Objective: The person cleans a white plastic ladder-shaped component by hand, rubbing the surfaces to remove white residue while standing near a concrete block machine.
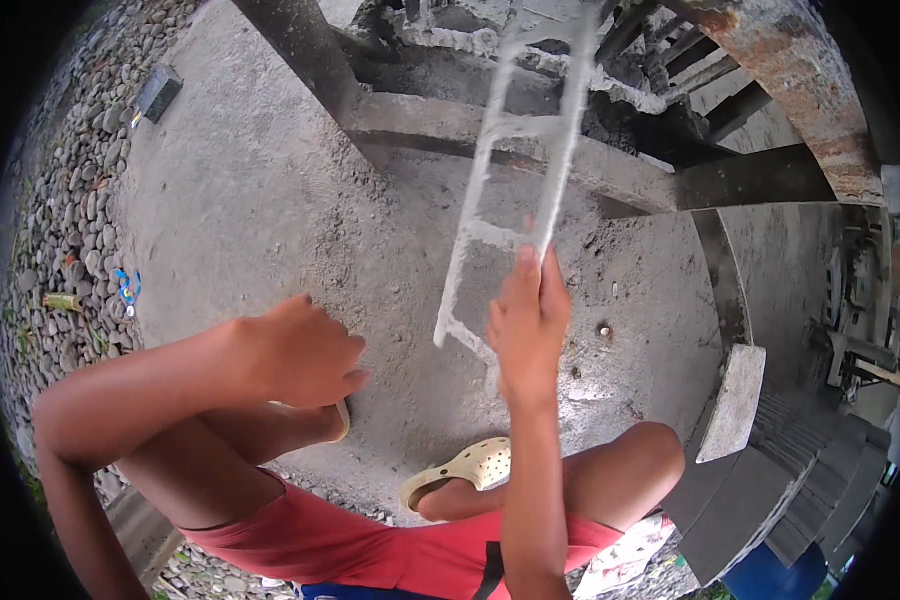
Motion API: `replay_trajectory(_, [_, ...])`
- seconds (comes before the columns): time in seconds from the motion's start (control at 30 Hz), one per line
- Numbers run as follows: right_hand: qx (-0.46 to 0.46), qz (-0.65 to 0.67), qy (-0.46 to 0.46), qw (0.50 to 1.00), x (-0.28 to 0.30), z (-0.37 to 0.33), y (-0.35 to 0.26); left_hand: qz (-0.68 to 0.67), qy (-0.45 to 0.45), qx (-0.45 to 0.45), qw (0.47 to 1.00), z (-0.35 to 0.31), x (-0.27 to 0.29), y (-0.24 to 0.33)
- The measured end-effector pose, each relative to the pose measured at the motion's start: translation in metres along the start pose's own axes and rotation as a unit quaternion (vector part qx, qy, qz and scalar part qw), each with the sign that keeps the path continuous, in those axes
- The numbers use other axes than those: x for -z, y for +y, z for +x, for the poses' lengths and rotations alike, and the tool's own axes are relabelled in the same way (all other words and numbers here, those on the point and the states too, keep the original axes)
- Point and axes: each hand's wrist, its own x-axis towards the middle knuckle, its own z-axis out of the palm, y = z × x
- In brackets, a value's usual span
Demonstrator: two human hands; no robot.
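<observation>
Loose pebbles [65,215] border the concrete slab [250,190] on the left, leaving broad bare room there. The left hand [300,352] hangs loosely curled above it, holding nothing. The right hand [526,325] pinches the near rail of a cement-crusted ladder-shaped frame [515,170], which slants up toward the dark beams [610,170].

Bare-armed person in red shorts [370,550] and cream perforated clogs [465,470].
</observation>
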Motion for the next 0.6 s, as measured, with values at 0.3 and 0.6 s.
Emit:
replay_trajectory(0.3, [0.057, 0.056, 0.016, 0.997, -0.013, 0.005, -0.001, -0.021, -0.033, 0.107, 0.993, -0.028, -0.003, 0.005])
replay_trajectory(0.6, [0.137, 0.131, 0.048, 0.981, -0.011, 0.008, -0.006, -0.019, -0.126, 0.13, 0.983, -0.029, 0.02, 0.027])
